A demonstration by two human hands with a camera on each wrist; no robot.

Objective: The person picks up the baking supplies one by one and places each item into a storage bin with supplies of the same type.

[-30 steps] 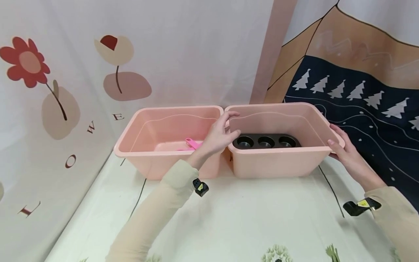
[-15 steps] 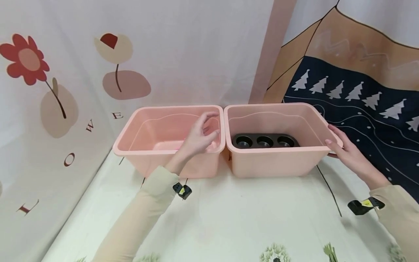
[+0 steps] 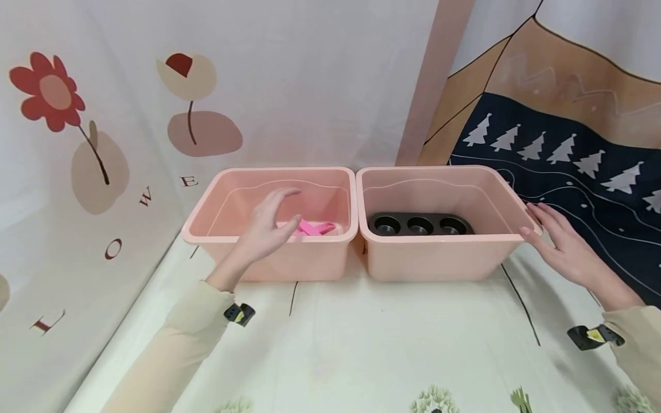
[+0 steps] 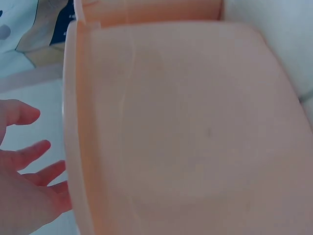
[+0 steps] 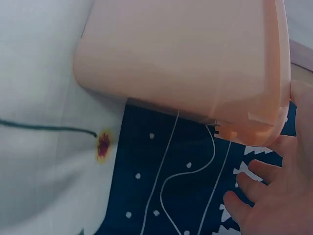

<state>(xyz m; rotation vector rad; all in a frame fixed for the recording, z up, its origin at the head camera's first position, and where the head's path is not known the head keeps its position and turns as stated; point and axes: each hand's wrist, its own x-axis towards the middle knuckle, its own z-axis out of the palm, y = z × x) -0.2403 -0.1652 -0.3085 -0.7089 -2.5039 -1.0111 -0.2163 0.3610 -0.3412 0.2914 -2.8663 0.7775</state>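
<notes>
In the head view, two pink bins stand side by side. My left hand (image 3: 263, 229), fingers parted and thumb out, holds nothing over the front rim of the left bin (image 3: 268, 241). Inside that bin lie bright pink strip-like pieces (image 3: 314, 228), crossing one another. In the right bin (image 3: 444, 258) sits a black muffin tin (image 3: 420, 223) with round cups. My right hand (image 3: 568, 249) rests with extended fingers at the outer right rim of that bin. The right wrist view has my right hand (image 5: 276, 188) with its fingertips right at the rim.
A pale cloth (image 3: 382, 327) with printed flowers covers the table. Behind the bins hangs a printed curtain (image 3: 310, 86). Dark blue fabric with white trees (image 3: 573, 172) lies to the right of the right bin.
My left hand has moved leftward from between the bins across the left bin, uncovering the pink pieces. My right hand has loosened from the right bin's rim and straightened its fingers.
</notes>
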